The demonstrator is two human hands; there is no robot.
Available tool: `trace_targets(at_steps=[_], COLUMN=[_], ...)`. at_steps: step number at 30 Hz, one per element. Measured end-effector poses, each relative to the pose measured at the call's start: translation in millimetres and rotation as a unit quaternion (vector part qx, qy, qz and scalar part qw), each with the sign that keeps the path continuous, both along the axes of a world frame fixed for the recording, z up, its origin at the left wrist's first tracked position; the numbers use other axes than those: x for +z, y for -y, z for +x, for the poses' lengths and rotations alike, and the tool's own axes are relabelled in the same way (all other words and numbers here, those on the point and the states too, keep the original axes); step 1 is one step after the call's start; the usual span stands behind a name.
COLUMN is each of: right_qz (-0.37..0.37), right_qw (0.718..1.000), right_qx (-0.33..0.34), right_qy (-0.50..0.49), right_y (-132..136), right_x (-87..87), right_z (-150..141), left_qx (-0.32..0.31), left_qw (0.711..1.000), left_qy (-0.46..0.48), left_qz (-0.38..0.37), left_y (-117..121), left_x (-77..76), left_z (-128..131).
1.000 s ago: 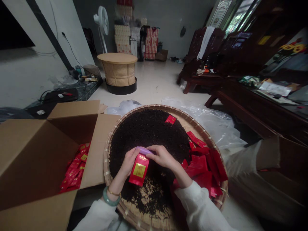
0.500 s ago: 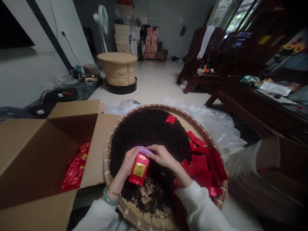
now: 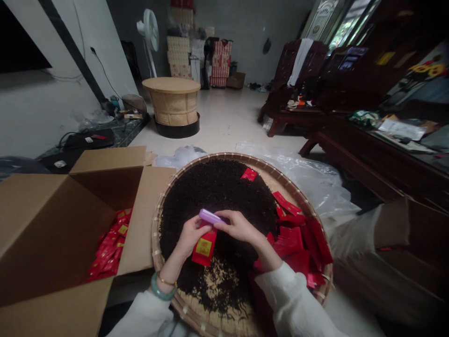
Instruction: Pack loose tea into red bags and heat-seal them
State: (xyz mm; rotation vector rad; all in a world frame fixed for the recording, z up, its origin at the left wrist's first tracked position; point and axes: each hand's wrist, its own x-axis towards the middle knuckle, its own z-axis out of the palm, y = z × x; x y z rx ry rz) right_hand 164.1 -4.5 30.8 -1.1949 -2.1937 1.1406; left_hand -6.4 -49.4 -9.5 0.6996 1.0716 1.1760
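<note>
Over the round bamboo tray, my left hand pinches the top of a red tea packet with a yellow label. My right hand is closed around a small purple handheld bag sealer, which lies across the packet's upper edge. Whether its jaws touch the packet is hidden by my fingers. Dark loose tea leaves cover much of the tray beneath both hands. Flat red pouches are heaped on the tray's right side. One more red packet lies on the leaves near the far rim.
Left of the tray stands an open cardboard box holding many red packets. Clear plastic sheeting spreads behind the tray. At right are another cardboard box and a dark wooden table. A round-topped stand is further back.
The bag sealer's left end has lifted and tilted. My left thumb has moved down from it onto the packet, whose top print is now mostly covered.
</note>
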Motion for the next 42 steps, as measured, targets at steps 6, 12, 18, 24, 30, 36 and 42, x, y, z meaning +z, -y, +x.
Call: trace_targets(at_steps=[6, 12, 18, 24, 30, 36, 42], right_qz=[0.078, 0.190, 0.070, 0.018, 0.053, 0.184, 0.207], right_qw=[0.979, 0.940, 0.989, 0.980, 0.981, 0.900, 0.872], right_qx=[-0.164, -0.254, -0.120, -0.162, -0.170, -0.276, -0.224], right_qy=[0.093, 0.128, -0.047, -0.115, -0.077, 0.281, 0.383], right_y=[-25.1, -19.0, 13.9, 13.3, 1.8, -22.5, -28.4], right_x=[-15.8, -26.1, -25.7, -32.9, -31.3, -43.9, -61.7], right_z=[33.4, 35.9, -18.1, -21.8, -4.0, 33.2, 43.0], left_qx=[0.039, 0.040, 0.032, 0.037, -0.087, -0.063, -0.052], left_qw=[0.999, 0.999, 0.999, 0.998, 0.995, 0.996, 0.997], left_qy=[-0.009, -0.016, -0.044, -0.042, -0.043, -0.054, -0.063], left_qz=[-0.030, -0.033, -0.004, 0.019, -0.007, -0.011, -0.009], left_y=[-1.5, -1.8, -0.7, -0.9, 3.1, 2.1, 0.4], left_x=[-4.7, -7.0, -4.5, -1.4, -0.4, -4.0, -6.1], left_z=[0.1, 1.6, 1.4, 0.3, 1.6, -0.6, -1.5])
